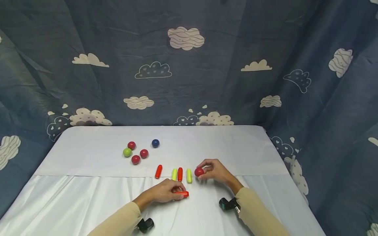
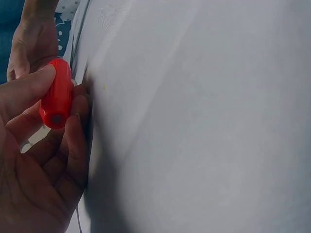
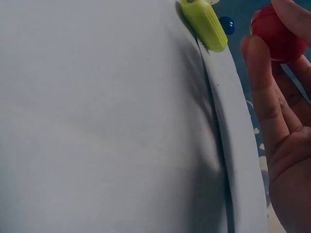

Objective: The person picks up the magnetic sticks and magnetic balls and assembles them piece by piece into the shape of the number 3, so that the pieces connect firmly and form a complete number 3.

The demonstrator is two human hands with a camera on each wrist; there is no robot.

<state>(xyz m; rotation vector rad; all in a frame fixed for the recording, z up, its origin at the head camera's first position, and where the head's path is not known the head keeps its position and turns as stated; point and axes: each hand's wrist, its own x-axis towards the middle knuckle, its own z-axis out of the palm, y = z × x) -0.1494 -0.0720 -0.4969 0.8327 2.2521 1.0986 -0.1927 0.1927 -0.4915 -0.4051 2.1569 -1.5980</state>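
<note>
My left hand [image 1: 165, 190] pinches a short red ribbed plastic piece [image 2: 57, 99] between thumb and fingers, low over the front part of the white cloth. The piece has rounded ends, one with a small dark dot. To the right, my right hand [image 1: 216, 171] holds a shiny red ball [image 1: 199, 172] by the fingertips; a seam line shows on it in the right wrist view. Between the hands and slightly farther back lie two yellow-green pieces [image 1: 189, 176] of the same shape. One red piece [image 1: 180, 174] sits between them, and another red piece [image 1: 158, 171] lies tilted farther left.
At the back left, three red balls [image 1: 136, 159] and a green ball [image 1: 127, 152] form a loose group, with a blue ball [image 1: 155, 143] just right of them. The white-covered table [image 1: 230, 141] ends at a dark blue curtain [image 1: 206, 82] with cloud prints.
</note>
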